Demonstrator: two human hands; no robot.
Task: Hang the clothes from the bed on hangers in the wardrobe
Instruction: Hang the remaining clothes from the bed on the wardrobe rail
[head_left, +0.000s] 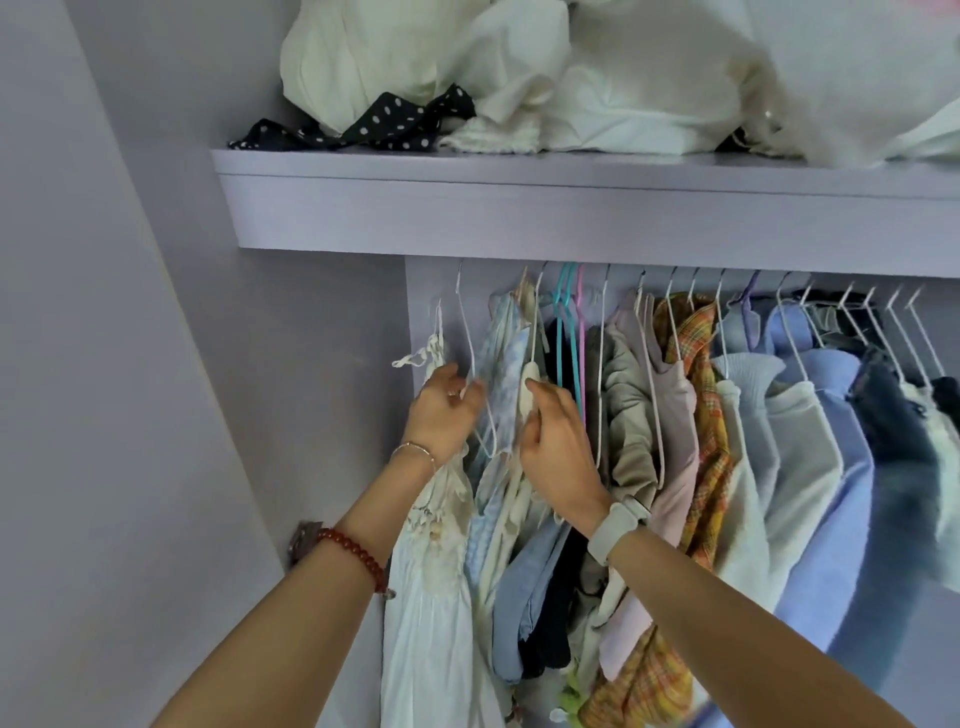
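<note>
Left hand (441, 410) curled round the wire of a white hanger (470, 358), just left of the pale blue garment (501, 364). Right hand (553, 441) pinching that garment's cream strap (527, 389), both under the wardrobe shelf (571, 208).

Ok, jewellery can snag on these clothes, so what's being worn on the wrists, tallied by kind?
Thin metal bangle, left wrist: 1
Red bead bracelet, left forearm: 1
Pale wristband, right wrist: 1
Total: 3
</note>
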